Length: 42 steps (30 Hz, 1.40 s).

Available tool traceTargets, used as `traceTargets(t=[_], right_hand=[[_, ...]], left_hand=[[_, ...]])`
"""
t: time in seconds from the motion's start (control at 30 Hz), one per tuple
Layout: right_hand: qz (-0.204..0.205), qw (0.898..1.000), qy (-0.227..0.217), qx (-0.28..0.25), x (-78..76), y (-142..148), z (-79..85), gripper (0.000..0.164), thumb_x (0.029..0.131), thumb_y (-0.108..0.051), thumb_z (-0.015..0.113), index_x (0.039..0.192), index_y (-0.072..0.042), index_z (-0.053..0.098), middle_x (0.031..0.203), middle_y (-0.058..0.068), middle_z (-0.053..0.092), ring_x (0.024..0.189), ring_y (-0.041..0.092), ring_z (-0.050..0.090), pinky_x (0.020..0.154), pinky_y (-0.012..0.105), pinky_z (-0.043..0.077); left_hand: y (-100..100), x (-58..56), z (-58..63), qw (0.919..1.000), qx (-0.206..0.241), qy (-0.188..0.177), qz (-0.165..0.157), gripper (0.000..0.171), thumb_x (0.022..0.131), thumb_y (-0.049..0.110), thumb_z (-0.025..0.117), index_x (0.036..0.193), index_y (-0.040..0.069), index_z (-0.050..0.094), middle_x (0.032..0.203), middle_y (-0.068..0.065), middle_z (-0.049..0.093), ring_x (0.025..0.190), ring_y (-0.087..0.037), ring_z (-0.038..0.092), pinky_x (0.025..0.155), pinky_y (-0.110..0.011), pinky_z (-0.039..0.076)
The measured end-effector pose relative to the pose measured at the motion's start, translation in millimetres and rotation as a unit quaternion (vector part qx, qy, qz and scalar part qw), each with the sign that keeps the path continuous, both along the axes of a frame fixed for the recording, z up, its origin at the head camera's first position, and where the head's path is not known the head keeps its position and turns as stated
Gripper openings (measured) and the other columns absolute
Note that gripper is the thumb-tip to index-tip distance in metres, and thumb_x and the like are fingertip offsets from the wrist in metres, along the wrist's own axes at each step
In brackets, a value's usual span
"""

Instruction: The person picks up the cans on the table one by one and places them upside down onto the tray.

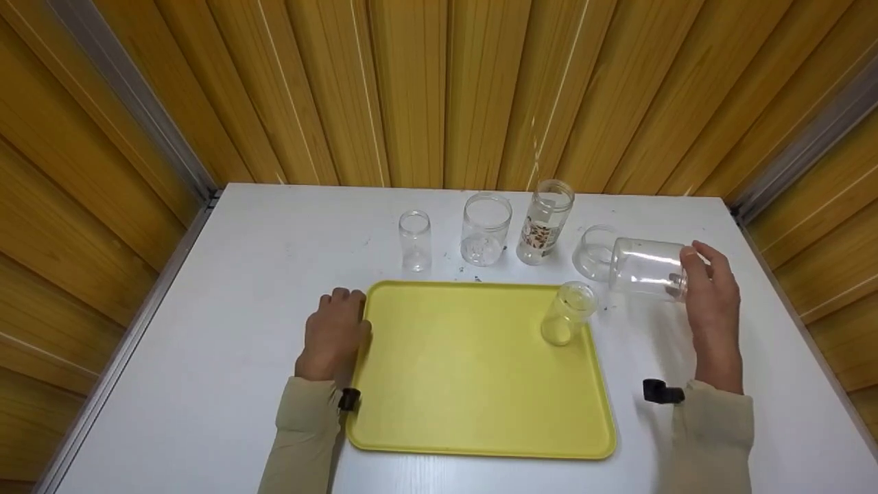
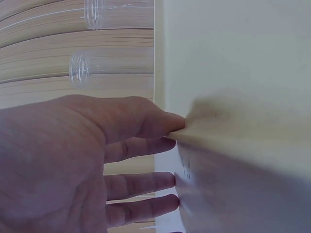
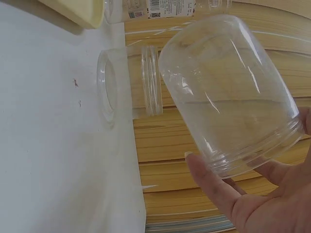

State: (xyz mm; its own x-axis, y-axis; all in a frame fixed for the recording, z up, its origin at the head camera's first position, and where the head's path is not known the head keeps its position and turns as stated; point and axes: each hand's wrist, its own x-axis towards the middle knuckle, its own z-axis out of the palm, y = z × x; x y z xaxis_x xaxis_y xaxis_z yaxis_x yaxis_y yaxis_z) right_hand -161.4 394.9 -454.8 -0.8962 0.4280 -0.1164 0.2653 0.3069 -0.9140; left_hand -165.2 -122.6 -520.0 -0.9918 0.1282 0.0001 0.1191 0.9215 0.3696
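My left hand [image 1: 334,334] pinches the left rim of a yellow tray [image 1: 473,384]. In the left wrist view, the thumb [image 2: 160,121] lies on top of the rim and the fingertips touch its underside. On the right, my right hand [image 1: 713,298] grips a wide clear jar [image 1: 648,264] by its threaded mouth end. The jar is tipped on its side above the table, its base pointing left. In the right wrist view the jar [image 3: 223,92] looks see-through, with nothing visible inside. A narrower clear jar [image 1: 568,315] stands on the tray near its right edge.
Behind the tray stand a small slim jar [image 1: 416,243], a wider jar [image 1: 485,233] and a tall jar with a printed label [image 1: 540,233]. Another clear jar [image 1: 595,254] is partly behind the held one. Yellow wood-patterned walls [image 1: 446,89] enclose the white table [image 1: 260,267].
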Motion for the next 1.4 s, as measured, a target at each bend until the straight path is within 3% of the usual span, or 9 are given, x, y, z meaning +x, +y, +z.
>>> traceTargets(t=[0.13,0.23,0.3,0.63,1.0,1.4], right_hand=[[-0.011,0.998,0.035,-0.055,0.8,-0.8,1.9,0.065,0.108,-0.058,0.046,0.163,-0.023,0.041,0.152,0.009,0.048,0.128,0.021,0.048,0.110,0.041,0.040],[-0.016,0.992,0.063,-0.107,0.9,-1.2,3.3,0.055,0.107,-0.055,0.054,0.150,-0.022,0.053,0.135,0.001,0.055,0.117,0.016,0.054,0.094,0.024,0.050],[-0.012,0.988,0.077,-0.135,0.6,-1.8,3.6,0.048,0.106,-0.053,0.058,0.142,-0.022,0.056,0.128,0.001,0.055,0.112,0.016,0.059,0.086,0.020,0.055],[0.022,0.976,0.099,-0.192,1.3,-4.3,3.6,0.046,0.106,-0.052,0.059,0.138,-0.022,0.050,0.129,0.007,0.050,0.112,0.022,0.065,0.085,0.026,0.060],[0.049,0.948,0.120,-0.291,-0.4,-4.7,5.2,0.042,0.108,-0.044,0.060,0.133,-0.014,0.047,0.127,0.012,0.051,0.101,0.021,0.075,0.083,0.039,0.062],[0.074,0.936,0.153,-0.308,0.2,-8.1,4.2,0.040,0.110,-0.038,0.057,0.143,-0.017,0.048,0.125,0.015,0.055,0.101,0.026,0.077,0.077,0.044,0.063]], left_hand=[[0.0,-1.0,-0.8,1.0000,0.001,-0.005,0.004,0.031,0.098,0.011,0.062,0.126,0.000,0.068,0.127,-0.025,0.061,0.111,-0.045,0.058,0.081,-0.061,0.056],[-0.1,-1.4,-1.8,1.0000,0.006,-0.003,0.005,0.031,0.097,0.010,0.062,0.126,0.000,0.068,0.127,-0.025,0.062,0.111,-0.045,0.059,0.081,-0.061,0.056],[-0.6,-1.6,-2.9,1.0000,0.007,-0.003,0.005,0.032,0.097,0.010,0.062,0.127,0.000,0.068,0.127,-0.025,0.061,0.112,-0.045,0.058,0.081,-0.061,0.056],[-2.6,-1.1,-4.3,1.0000,0.007,0.001,-0.003,0.033,0.098,0.009,0.062,0.129,-0.001,0.067,0.129,-0.027,0.059,0.111,-0.046,0.057,0.078,-0.061,0.056],[-2.0,-2.4,-5.0,1.0000,0.007,-0.002,-0.001,0.034,0.099,0.011,0.061,0.130,0.000,0.067,0.132,-0.026,0.059,0.113,-0.046,0.057,0.080,-0.061,0.056],[-1.2,-1.1,-2.8,0.9999,0.013,-0.007,0.001,0.036,0.098,0.010,0.062,0.131,-0.001,0.066,0.134,-0.027,0.059,0.117,-0.047,0.056,0.082,-0.061,0.056]])
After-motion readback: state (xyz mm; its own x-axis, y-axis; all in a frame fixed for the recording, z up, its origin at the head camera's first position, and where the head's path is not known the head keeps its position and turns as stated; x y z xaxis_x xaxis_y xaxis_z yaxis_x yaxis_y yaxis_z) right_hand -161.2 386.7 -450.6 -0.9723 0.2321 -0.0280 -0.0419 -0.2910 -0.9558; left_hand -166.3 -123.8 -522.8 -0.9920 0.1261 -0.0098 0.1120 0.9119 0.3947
